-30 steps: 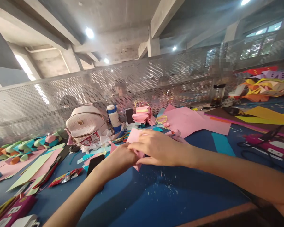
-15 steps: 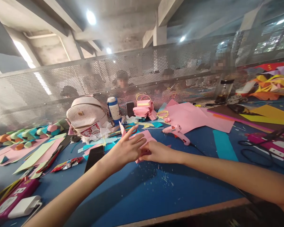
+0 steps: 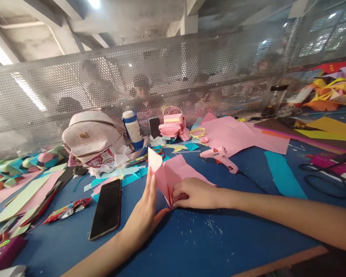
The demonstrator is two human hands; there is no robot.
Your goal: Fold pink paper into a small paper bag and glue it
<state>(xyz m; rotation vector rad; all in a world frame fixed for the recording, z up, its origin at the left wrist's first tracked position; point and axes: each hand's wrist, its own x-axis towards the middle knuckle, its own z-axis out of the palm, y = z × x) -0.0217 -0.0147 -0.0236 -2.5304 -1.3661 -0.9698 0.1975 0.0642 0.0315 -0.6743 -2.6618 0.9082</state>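
A pink sheet of paper (image 3: 175, 171) lies partly folded on the blue table (image 3: 190, 238), one flap standing upright. My left hand (image 3: 145, 213) stands on edge with straight fingers pressed flat against that raised flap. My right hand (image 3: 196, 193) rests on the table with its fingers curled onto the paper at the fold. A black phone (image 3: 106, 207) lies face up just left of my left hand. A pink glue gun (image 3: 219, 157) lies beyond the paper to the right.
A pale backpack (image 3: 90, 134), a blue and white bottle (image 3: 132, 128) and a stack of pink paper pieces (image 3: 173, 127) stand at the back by a perforated metal screen (image 3: 161, 80). Coloured paper strips lie at left, large pink sheets (image 3: 239, 134) and cables at right. People sit behind the screen.
My left hand has gone from gripping the paper to standing flat against a raised flap. My right hand has slid down to the fold. The view has tipped downward, showing the phone.
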